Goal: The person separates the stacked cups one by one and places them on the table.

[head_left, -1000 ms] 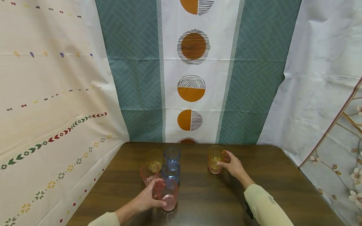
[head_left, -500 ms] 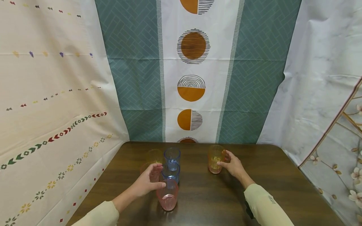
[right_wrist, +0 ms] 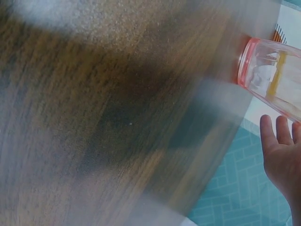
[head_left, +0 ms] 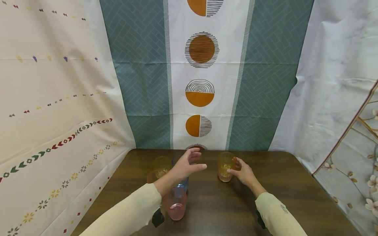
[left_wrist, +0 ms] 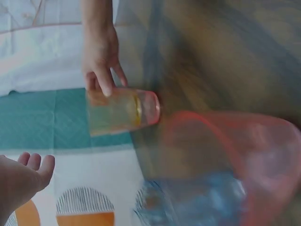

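Observation:
In the head view my right hand [head_left: 245, 173] grips a stack of tumblers, a yellow tumbler [head_left: 226, 164] nested in a pink one [head_left: 225, 179], upright at the table's far side. My left hand [head_left: 184, 166] is raised with fingers spread and nothing in them, left of that stack. Beneath my left hand and forearm stand a blue tumbler [head_left: 183, 184], partly hidden, and a pink tumbler [head_left: 176, 207] closest to me. Farther left are another yellow tumbler [head_left: 162, 162] and another pink tumbler [head_left: 152, 177], mostly behind my arm. The left wrist view is blurred.
The dark wooden table [head_left: 236, 209] ends at a patterned cloth backdrop [head_left: 147, 98]. Fabric hangs on the left [head_left: 59, 131] and on the right [head_left: 330, 98] too.
My left hand has let go of the near pink tumbler, lifted and moved right and away from me, above the blue tumblers. The right hand keeps its grip without moving.

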`<state>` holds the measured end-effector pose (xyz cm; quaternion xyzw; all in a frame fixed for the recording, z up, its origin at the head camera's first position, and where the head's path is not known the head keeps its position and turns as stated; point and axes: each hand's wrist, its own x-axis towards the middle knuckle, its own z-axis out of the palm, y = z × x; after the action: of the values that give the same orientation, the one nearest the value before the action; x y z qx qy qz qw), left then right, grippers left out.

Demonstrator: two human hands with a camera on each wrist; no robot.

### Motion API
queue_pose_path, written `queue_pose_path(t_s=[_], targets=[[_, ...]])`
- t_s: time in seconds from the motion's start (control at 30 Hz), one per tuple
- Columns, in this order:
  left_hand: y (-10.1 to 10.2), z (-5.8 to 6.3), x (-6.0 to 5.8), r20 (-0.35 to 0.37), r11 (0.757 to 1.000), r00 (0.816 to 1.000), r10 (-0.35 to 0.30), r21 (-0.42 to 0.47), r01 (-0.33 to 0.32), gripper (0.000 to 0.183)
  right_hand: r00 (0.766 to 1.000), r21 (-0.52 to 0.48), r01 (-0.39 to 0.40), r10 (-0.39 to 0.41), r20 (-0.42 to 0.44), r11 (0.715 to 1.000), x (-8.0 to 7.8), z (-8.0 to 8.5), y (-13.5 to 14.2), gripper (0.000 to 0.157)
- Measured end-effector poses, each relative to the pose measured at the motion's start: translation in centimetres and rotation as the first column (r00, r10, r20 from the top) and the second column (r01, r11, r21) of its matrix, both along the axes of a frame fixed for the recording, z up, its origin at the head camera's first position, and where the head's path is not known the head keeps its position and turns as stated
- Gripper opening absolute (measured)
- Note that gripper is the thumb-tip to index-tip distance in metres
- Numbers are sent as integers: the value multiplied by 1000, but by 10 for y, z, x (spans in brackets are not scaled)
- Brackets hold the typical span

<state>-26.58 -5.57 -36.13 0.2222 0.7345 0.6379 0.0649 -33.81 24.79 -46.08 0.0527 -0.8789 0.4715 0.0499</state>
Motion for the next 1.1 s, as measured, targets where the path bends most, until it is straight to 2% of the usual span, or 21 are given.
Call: queue_pose_path(t_s=[0.13,0.3,0.5,0.6,0.77,0.93,1.1], targets=[[29,8,-7,7,1000,1000,-4,-25,4,74,1000,1,-4,4,-1,1000,0,-1,1,82],[57,13,-20,23,998,999,22,-60,-21,76,1000,-8,-2,2,0,1000,0,-1,1,80],[77,11,-41,20,992,997,80,-104,-78,79,1000,-24,-13,13,-10,1000,1,-2,-1,80],[86,9,-50,40,991,992,116,-76,-112,80,1000,-32,-16,16,-8,999,1,-1,-1,80],[102,-1,-60,77,977,974,211,-17,-211,82,1000,-35,-11,11,0,999,1,0,1,81],[112,-14,-66,73,951,950,304,-76,-298,84,1000,-49,-13,13,-11,999,0,-2,1,82],[117,-28,-71,56,937,939,338,-113,-330,84,1000,-68,-10,9,-18,998,0,-8,-1,86]])
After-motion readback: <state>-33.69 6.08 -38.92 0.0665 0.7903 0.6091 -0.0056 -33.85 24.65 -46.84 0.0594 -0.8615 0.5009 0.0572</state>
